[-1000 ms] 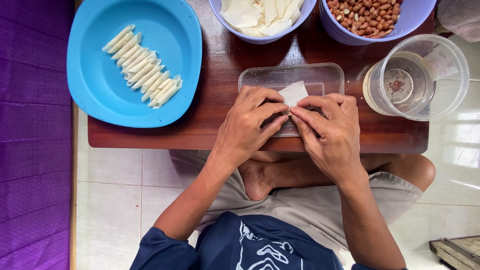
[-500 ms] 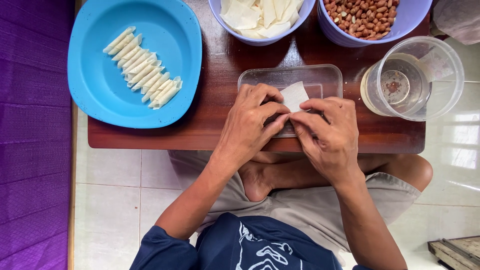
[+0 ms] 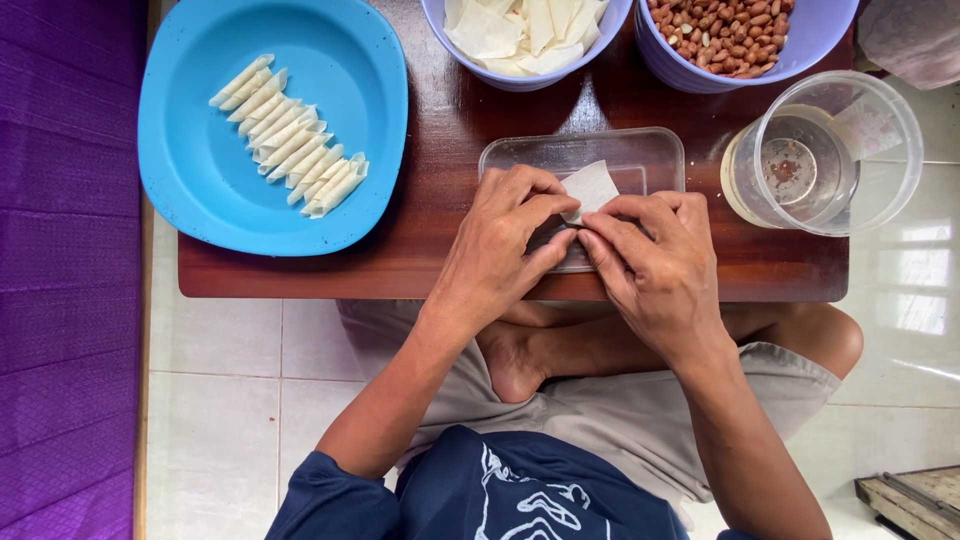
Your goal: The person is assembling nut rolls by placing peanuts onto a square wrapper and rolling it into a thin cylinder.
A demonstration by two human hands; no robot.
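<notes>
Both hands over the clear rectangular plastic tray at the near edge of the low dark wooden table. My left hand and right hand pinch the thin white square wrapper sheet, fingertips closed on its near corner. Since a second ago: grip barely shifted, sheet no further rolled; its far corner remains flat, so rolling looks just begun. Finished white rolled sticks lie on the blue plastic plate, far left corner.
</notes>
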